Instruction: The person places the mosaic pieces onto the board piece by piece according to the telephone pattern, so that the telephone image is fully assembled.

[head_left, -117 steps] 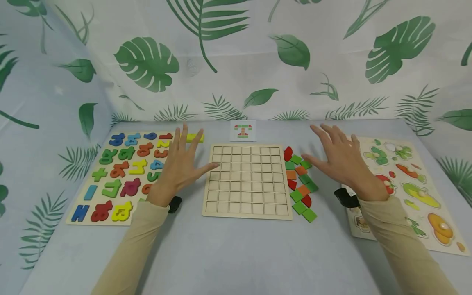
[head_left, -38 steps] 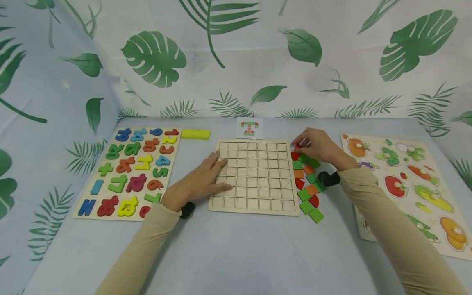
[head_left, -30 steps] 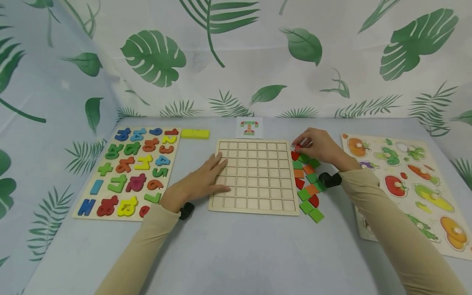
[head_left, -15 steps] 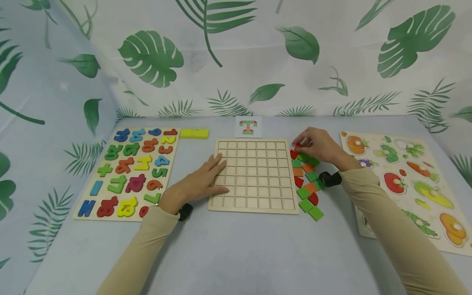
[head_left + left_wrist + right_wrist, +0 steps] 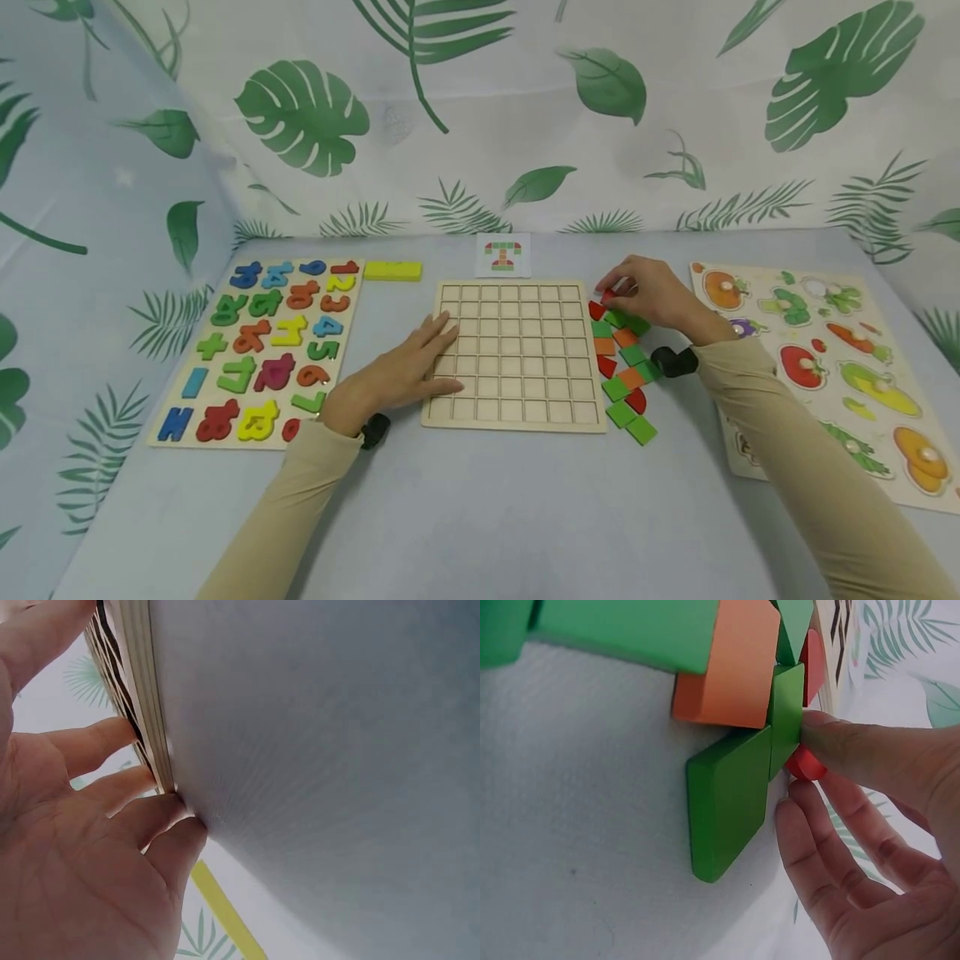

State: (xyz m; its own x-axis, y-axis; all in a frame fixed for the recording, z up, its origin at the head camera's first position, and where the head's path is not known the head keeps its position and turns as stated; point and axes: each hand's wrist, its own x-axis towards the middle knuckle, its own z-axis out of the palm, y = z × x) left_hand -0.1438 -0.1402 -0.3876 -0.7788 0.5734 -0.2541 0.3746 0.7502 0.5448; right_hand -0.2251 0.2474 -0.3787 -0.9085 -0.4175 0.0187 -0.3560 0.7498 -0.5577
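A square wooden grid board (image 5: 517, 354) lies in the middle of the table in the head view. My left hand (image 5: 393, 375) rests at its left edge with fingers extended, and the left wrist view has the fingertips against the board's side (image 5: 142, 697). Right of the board is a loose group of flat wooden tiles (image 5: 620, 412), green and orange squares plus red rounded pieces. At the far end of that group my right hand (image 5: 648, 287) pinches a red rounded tile (image 5: 806, 763) between thumb and fingers; the hand partly covers it. Beside it lies a green square tile (image 5: 731, 802).
A pattern card (image 5: 503, 255) lies behind the grid board. To the left are a number puzzle board (image 5: 198, 429) and yellow blocks (image 5: 393, 271). A vegetable puzzle board (image 5: 765, 367) lies at right, partly under the right forearm. Leaf-print cloth (image 5: 480, 108) hangs behind.
Both hands were raised with fingers spread at first. The left came down to the board's left edge; the right reached the tiles and took hold of a red one. Over the last second both stay nearly still.
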